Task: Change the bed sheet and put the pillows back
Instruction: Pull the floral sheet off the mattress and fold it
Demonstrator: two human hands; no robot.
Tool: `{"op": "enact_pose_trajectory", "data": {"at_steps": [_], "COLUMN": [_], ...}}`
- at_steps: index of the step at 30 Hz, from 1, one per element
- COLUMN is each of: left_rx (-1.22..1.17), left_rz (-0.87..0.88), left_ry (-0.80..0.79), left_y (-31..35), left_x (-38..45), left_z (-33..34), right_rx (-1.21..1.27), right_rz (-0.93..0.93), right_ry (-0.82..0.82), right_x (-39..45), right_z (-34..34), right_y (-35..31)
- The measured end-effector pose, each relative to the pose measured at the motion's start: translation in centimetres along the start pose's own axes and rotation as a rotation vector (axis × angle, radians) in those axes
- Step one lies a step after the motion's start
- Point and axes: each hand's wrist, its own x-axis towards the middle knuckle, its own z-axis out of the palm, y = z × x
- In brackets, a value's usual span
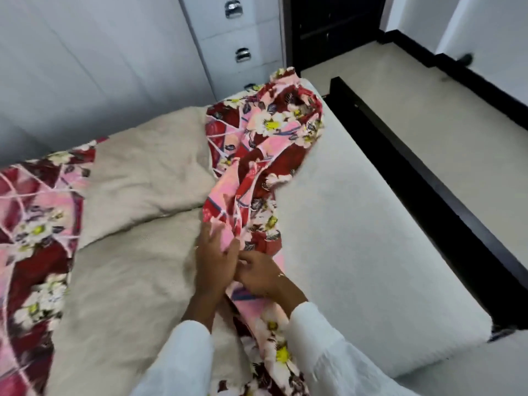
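We saw floral sheet [37, 224] bunched at mattress's left edge, bare pillow [143, 172] beside it toward head end. Left hand [214, 258] reached forward, white sleeve [183, 358] behind, fingers curled, pinching pink fold of second floral sheet strip [265, 150]. Right hand [257, 274] lay just beside, touching left, fingers curled on same fabric. Strip ran from mattress's far corner back toward us. Bare mattress [357, 238] stretched to right edge; dark bed frame [428, 172] beyond; white drawers [237, 38] behind.
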Motion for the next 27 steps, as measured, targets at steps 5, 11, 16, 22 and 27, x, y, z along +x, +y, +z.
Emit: {"op": "enact_pose_trajectory", "data": {"at_steps": [5, 11, 16, 22, 27], "left_rx": [0.308, 0.492, 0.571, 0.801, 0.840], "left_rz": [0.154, 0.276, 0.304, 0.494, 0.379], "left_ry": [-0.079, -0.127, -0.156, -0.045, -0.028], "left_y": [-0.8, -1.8, -2.9, -2.9, -4.7], "left_x": [2.1, 9.7, 18.4, 29.9, 38.3], "left_z": [2.8, 5.3, 5.5, 3.6, 1.3], "right_rx": [0.009, 0.016, 0.089, 0.451, 0.561], "right_rz": [0.215, 0.340, 0.347, 0.380, 0.287], "right_ry": [0.351, 0.427, 0.542, 0.798, 0.690], "right_x": [3.0, 10.8, 19.6, 28.9, 35.9], "right_z": [-3.0, -7.7, -10.2, -13.0, -13.8], "right_y": [2.5, 5.2, 4.8, 3.5, 2.3]}}
